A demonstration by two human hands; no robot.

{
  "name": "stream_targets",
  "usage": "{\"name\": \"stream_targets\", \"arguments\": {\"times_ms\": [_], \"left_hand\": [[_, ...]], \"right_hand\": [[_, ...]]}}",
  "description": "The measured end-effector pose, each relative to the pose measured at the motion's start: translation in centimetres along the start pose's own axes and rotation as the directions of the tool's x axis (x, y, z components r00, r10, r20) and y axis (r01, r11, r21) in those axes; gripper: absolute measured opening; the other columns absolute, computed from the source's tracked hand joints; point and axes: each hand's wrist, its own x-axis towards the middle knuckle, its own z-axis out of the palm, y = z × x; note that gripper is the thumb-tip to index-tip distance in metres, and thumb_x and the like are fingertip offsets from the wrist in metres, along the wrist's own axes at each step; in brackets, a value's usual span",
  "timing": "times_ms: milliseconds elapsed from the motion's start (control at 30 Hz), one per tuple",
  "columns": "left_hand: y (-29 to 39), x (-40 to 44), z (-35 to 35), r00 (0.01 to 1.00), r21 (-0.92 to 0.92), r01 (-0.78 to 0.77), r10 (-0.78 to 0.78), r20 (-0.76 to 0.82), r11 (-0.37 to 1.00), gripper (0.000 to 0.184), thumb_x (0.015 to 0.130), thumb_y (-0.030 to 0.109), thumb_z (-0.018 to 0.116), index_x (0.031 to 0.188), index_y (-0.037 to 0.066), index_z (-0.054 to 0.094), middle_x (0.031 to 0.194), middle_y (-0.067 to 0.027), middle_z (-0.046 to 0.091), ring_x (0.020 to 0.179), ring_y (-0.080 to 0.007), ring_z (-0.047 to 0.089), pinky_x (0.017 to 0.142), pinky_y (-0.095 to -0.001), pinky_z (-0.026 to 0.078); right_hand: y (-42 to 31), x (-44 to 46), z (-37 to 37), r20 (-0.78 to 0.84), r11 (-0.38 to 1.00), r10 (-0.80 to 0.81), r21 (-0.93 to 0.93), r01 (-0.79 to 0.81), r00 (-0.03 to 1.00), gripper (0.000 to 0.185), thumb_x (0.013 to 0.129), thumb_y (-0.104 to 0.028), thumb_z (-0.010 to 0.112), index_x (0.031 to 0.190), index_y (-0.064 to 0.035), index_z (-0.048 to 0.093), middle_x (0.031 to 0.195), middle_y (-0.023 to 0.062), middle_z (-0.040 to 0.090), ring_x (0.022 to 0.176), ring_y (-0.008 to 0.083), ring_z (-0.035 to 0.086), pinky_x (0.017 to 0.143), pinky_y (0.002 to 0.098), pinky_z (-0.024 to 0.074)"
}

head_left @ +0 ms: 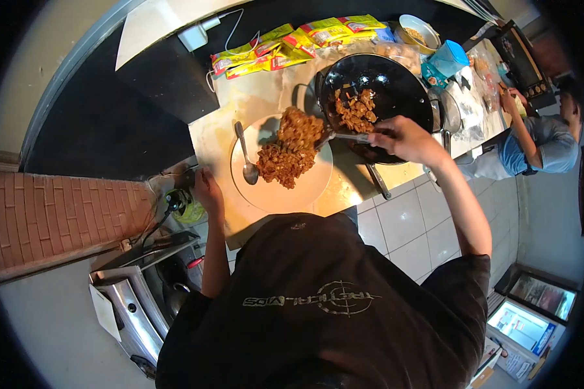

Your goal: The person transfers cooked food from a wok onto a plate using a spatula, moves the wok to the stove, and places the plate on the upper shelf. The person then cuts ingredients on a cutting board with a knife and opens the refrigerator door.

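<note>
My right hand (405,139) is closed around the handle of a metal serving utensil (350,137). Its head is hidden under a heap of brown saucy food (300,128). That heap is held over the big round plate (315,188), where more of the same food (284,167) lies. A metal spoon (246,155) rests on the plate's left side. Behind my right hand, a black wok (396,81) holds the remaining brown pieces (357,110). My left hand (206,189) is at the counter's left edge beside the plate, fingers loosely extended, holding nothing visible.
Yellow packets (305,40) lie along the back of the counter (240,97). Beyond the wok are a bowl (418,34), a blue-lidded container (449,59) and plastic bags. A wok handle (378,181) juts over the front edge. Another person (545,142) stands at the far right.
</note>
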Motion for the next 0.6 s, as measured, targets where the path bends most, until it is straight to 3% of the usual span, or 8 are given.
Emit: {"name": "stream_targets", "arguments": {"times_ms": [67, 133, 200, 400, 467, 600], "left_hand": [[-0.1, 0.2, -0.1, 0.999, -0.040, -0.037, 0.038, 0.023, 0.999, 0.026, 0.095, 0.018, 0.050, 0.076, 0.001, 0.052, 0.055, -0.0055, 0.044, 0.049, -0.0117, 0.039, 0.047, -0.0289, 0.034], [0.1, 0.0, -0.1, 1.000, -0.046, -0.023, 0.023, 0.008, 0.999, 0.027, 0.096, 0.018, 0.049, 0.076, 0.000, 0.052, 0.055, -0.0064, 0.046, 0.050, -0.0122, 0.041, 0.048, -0.0292, 0.035], [0.3, -0.2, 0.0, 1.000, -0.050, -0.005, 0.005, -0.003, 0.999, 0.027, 0.096, 0.019, 0.048, 0.076, 0.000, 0.052, 0.056, -0.0072, 0.048, 0.051, -0.0128, 0.043, 0.049, -0.0294, 0.036], [0.5, -0.3, -0.1, 0.999, -0.026, 0.021, -0.021, 0.028, 0.999, 0.028, 0.096, 0.020, 0.045, 0.077, 0.000, 0.051, 0.062, -0.0108, 0.051, 0.056, -0.0153, 0.048, 0.054, -0.0303, 0.040], [0.5, -0.4, -0.2, 0.992, 0.015, 0.101, -0.102, 0.080, 0.995, 0.027, 0.096, 0.020, 0.046, 0.078, 0.000, 0.051, 0.063, -0.0120, 0.051, 0.056, -0.0157, 0.049, 0.054, -0.0307, 0.039], [0.3, -0.3, 0.0, 0.992, -0.001, 0.098, -0.097, 0.075, 0.995, 0.026, 0.095, 0.020, 0.046, 0.080, 0.001, 0.052, 0.063, -0.0123, 0.050, 0.056, -0.0158, 0.048, 0.054, -0.0310, 0.039]], "right_hand": [[-0.4, 0.5, 2.2, -0.086, 0.994, -0.101, -0.044, 0.097, 0.991, 0.030, 0.086, -0.029, 0.061, 0.096, -0.0013, 0.066, 0.080, 0.0227, 0.065, 0.076, 0.0373, 0.063, 0.071, 0.0413, 0.0482], [-2.2, 0.8, 3.4, -0.079, 0.993, -0.074, -0.096, 0.067, 0.994, 0.028, 0.086, -0.027, 0.061, 0.093, 0.0000, 0.065, 0.080, 0.0239, 0.064, 0.079, 0.0399, 0.061, 0.073, 0.0427, 0.0479], [-2.5, 0.9, 5.0, -0.104, 0.987, -0.101, -0.135, 0.086, 0.989, 0.024, 0.086, -0.023, 0.060, 0.087, 0.0009, 0.064, 0.076, 0.0231, 0.063, 0.077, 0.0398, 0.061, 0.070, 0.0443, 0.0481], [-2.6, -0.6, 9.3, -0.266, 0.977, -0.186, -0.151, 0.149, 0.946, 0.015, 0.085, -0.010, 0.057, 0.094, 0.0020, 0.055, 0.064, 0.0261, 0.057, 0.066, 0.0428, 0.058, 0.060, 0.0497, 0.0459], [-2.5, -1.2, 10.3, -0.228, 0.981, -0.162, -0.141, 0.132, 0.960, 0.018, 0.086, -0.008, 0.054, 0.099, 0.0029, 0.050, 0.070, 0.0276, 0.058, 0.068, 0.0442, 0.058, 0.061, 0.0503, 0.0460], [-2.0, -2.2, 12.6, -0.221, 0.985, -0.131, -0.140, 0.102, 0.966, 0.024, 0.088, -0.006, 0.051, 0.110, 0.0015, 0.042, 0.087, 0.0288, 0.058, 0.073, 0.0444, 0.058, 0.063, 0.0502, 0.0462]]}}
